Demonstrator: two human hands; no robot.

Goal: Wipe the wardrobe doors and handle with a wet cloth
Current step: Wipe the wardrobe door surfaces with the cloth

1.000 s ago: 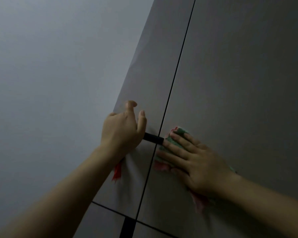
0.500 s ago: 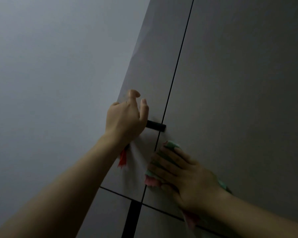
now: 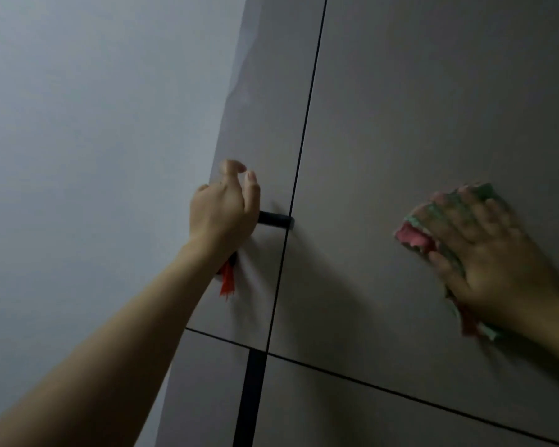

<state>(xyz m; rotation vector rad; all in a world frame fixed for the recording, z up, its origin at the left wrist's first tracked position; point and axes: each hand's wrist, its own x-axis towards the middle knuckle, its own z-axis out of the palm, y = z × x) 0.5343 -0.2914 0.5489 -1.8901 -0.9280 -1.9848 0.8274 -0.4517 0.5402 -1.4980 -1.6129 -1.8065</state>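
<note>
Left hand (image 3: 221,214) grips the black handle (image 3: 276,220) on the narrow wardrobe door (image 3: 268,124); a red tag (image 3: 227,282) hangs below. Right hand (image 3: 494,253), fingers flat, presses the cloth (image 3: 417,233) on the wide door (image 3: 433,108).

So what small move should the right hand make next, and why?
Probably sweep the cloth leftward toward the seam. The right hand presses it flat mid-panel on the right door, while the left hand holds the handle.

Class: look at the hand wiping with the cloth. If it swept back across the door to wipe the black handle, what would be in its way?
The left hand covers most of the handle; only its right end shows. Between the cloth and that end lies bare door.
</note>
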